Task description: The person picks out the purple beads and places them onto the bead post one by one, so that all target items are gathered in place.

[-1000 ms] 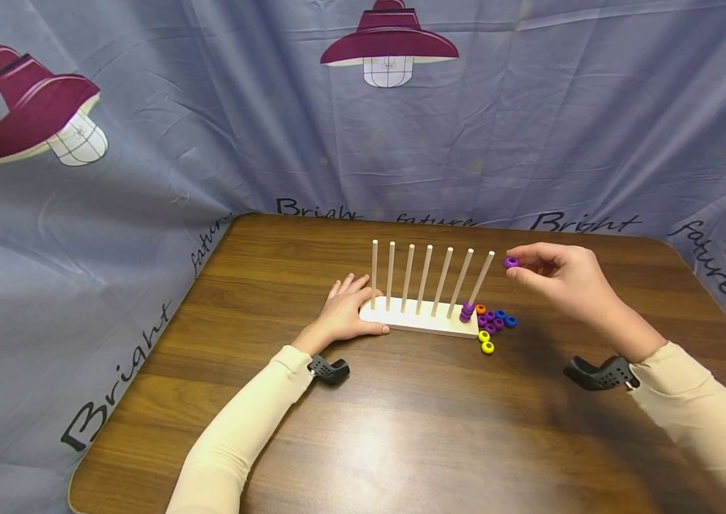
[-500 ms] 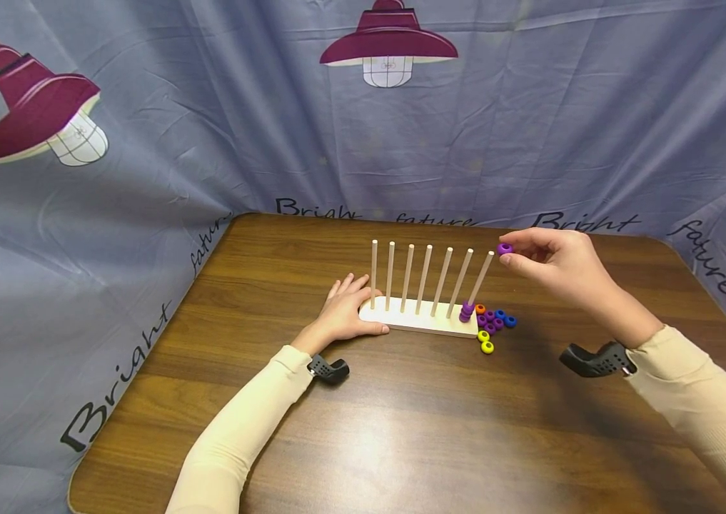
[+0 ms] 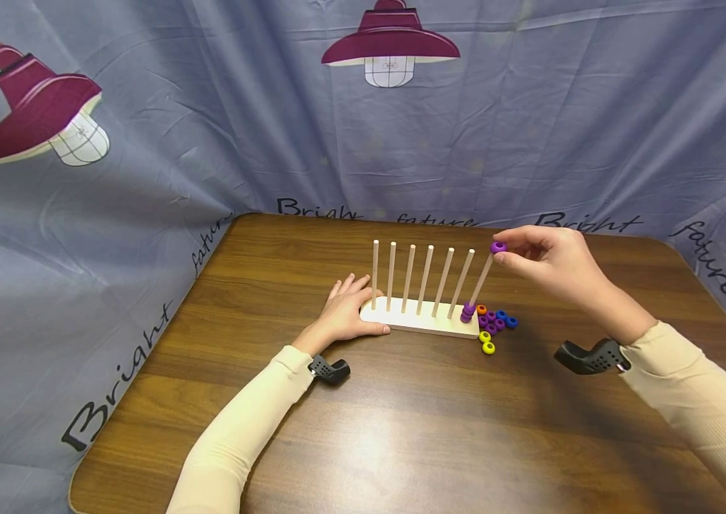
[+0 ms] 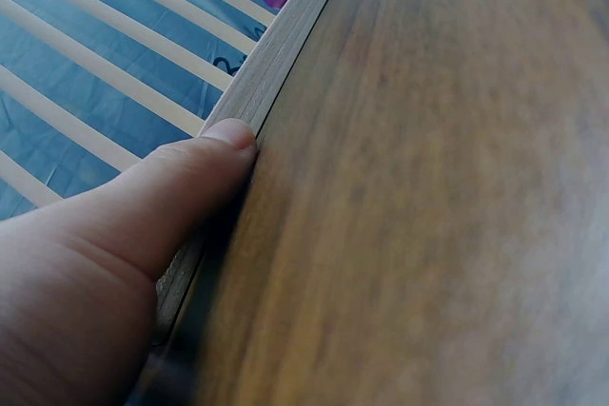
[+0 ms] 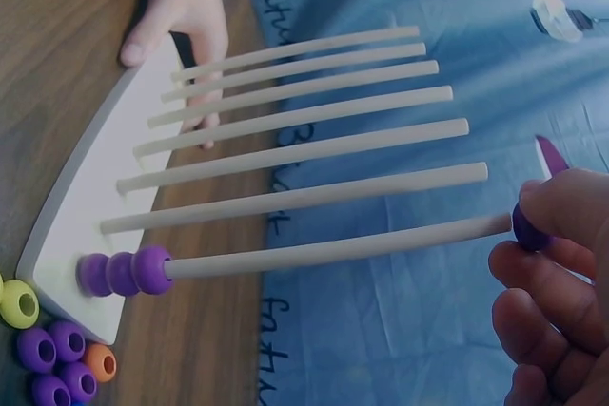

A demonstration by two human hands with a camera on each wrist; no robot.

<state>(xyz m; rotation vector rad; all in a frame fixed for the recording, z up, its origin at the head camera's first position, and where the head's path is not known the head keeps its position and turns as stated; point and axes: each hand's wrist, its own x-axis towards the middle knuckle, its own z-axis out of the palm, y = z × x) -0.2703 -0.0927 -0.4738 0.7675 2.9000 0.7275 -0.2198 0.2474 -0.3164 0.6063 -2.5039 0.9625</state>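
Note:
A white wooden peg rack [image 3: 420, 323] stands on the table with a row of upright pegs. My left hand [image 3: 348, 316] holds its left end, thumb [image 4: 214, 154] along the front edge and fingers behind. Three purple beads [image 5: 124, 273] are stacked at the bottom of the rightmost peg [image 5: 343, 249]. Between thumb and fingertips, my right hand [image 3: 552, 257] pinches another purple bead [image 3: 498, 247] at that peg's top end. In the right wrist view the held bead [image 5: 529, 230] is partly hidden by the fingers and meets the peg's tip; whether it is threaded on, I cannot tell.
Loose beads lie beside the rack's right end: several purple [image 3: 491, 329], an orange one [image 3: 481, 310], blue ones [image 3: 512, 323] and yellow ones [image 3: 488, 348]. The brown table [image 3: 363, 428] meets a printed blue curtain [image 3: 240, 143] at the back and sides.
My right hand has moved left and slightly up, bringing the purple bead from beside the rightmost peg to its top. The left hand and rack have stayed put.

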